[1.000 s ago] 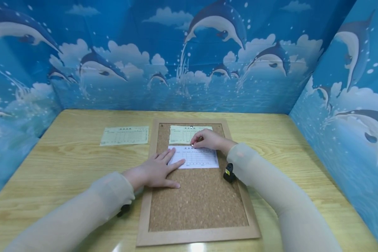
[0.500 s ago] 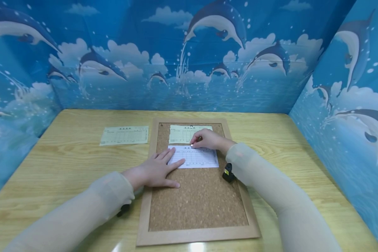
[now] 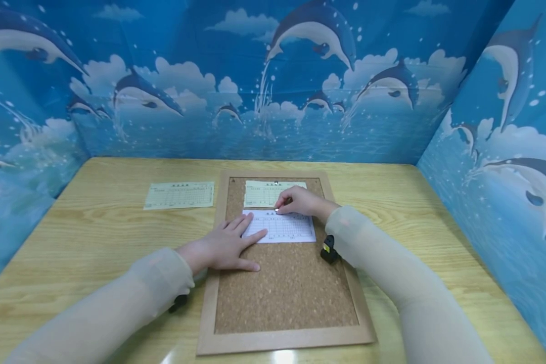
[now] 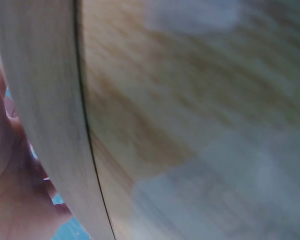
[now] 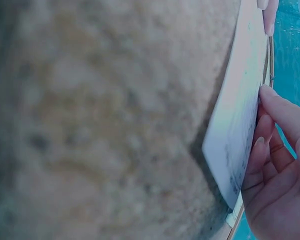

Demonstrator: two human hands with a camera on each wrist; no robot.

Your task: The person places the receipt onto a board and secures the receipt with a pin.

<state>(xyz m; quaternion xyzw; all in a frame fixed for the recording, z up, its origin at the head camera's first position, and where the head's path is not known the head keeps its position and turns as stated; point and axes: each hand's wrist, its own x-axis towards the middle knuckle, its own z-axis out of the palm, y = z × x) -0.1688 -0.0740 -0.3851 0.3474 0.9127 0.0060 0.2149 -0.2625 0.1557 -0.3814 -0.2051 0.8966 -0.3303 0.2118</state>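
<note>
A white printed form [image 3: 282,230] lies on the framed corkboard [image 3: 286,293], just below a pale green form [image 3: 260,194]. My left hand [image 3: 225,246] rests on the board with fingers spread, its fingertips on the white form's left part. At the top edge of that form, my right hand [image 3: 300,200] pinches a small shiny pin [image 3: 276,210] between thumb and fingers; most of the pin is hidden. In the right wrist view the white form [image 5: 235,120] has its near corner lifted off the cork, with the right hand [image 5: 280,170] right at its edge.
Another pale green form [image 3: 179,195] lies on the wooden table [image 3: 95,227] left of the board. A small pin [image 3: 276,183] sits at the top of the upper form. A dolphin-printed backdrop [image 3: 182,101] stands behind and to the right.
Almost nothing differs. The right hand's wrist has shifted very slightly left, while its pinch stays at the white form's top edge. The left hand has stayed in place.
</note>
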